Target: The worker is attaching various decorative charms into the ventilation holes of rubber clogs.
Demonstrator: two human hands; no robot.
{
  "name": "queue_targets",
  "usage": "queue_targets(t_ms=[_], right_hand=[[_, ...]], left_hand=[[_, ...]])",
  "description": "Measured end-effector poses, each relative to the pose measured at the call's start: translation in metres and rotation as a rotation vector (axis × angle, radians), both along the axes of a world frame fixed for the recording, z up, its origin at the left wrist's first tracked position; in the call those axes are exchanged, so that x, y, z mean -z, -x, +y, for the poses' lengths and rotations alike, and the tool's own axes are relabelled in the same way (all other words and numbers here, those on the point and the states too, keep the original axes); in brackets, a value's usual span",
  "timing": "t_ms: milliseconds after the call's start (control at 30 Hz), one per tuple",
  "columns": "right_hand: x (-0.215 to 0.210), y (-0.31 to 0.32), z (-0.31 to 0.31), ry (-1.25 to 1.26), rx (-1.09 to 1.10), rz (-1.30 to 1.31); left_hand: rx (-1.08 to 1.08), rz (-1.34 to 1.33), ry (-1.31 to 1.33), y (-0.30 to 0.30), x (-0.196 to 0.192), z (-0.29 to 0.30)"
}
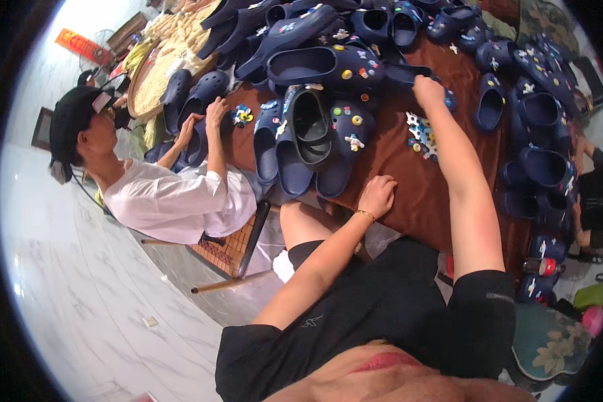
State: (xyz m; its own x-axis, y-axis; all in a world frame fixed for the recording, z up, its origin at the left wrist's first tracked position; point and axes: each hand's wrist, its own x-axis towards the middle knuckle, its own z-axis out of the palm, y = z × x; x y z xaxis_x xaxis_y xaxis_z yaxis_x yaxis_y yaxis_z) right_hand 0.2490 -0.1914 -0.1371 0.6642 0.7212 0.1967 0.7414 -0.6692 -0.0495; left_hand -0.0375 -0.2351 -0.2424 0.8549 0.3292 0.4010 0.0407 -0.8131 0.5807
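Note:
My right hand (427,92) reaches far forward over the brown-covered table, its fingers closed on the rim of a navy clog (403,74). Nearer me, below that hand, lies a small pile of colourful shoe charms (421,136). My left hand (377,196) rests at the table's near edge, its fingers curled in and nothing visible in them. Left of it stand several navy clogs, one of them large with charms on it (345,127). A dark grey clog (311,127) sits on top of these.
On the left a person in a white shirt (174,197) sits handling navy clogs (208,90), near another charm pile (242,116). More clogs (543,167) line the table's right side, with a dark bottle (543,266) close by. A woven tray (161,84) stands at the back left.

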Motion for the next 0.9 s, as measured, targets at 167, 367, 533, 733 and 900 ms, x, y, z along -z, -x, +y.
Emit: queue_targets(t_ms=[167,367,533,733,900], right_hand=[[-0.047,-0.004,-0.038,-0.017,0.080,0.012],[-0.062,0.044,-0.125,-0.016,-0.380,-0.132],[-0.049,0.109,-0.184,-0.019,-0.820,-0.211],[-0.007,0.167,-0.199,0.053,-0.956,-0.145],[0.029,0.188,-0.195,-0.016,-0.869,-0.033]], left_hand=[[-0.034,-0.042,-0.004,0.003,0.001,0.000],[-0.020,-0.050,0.080,0.005,0.004,0.008],[-0.196,-0.225,0.533,0.026,-0.016,-0.004],[-0.322,-0.367,0.519,0.071,-0.066,-0.036],[-0.064,-0.267,0.416,0.063,-0.055,-0.056]])
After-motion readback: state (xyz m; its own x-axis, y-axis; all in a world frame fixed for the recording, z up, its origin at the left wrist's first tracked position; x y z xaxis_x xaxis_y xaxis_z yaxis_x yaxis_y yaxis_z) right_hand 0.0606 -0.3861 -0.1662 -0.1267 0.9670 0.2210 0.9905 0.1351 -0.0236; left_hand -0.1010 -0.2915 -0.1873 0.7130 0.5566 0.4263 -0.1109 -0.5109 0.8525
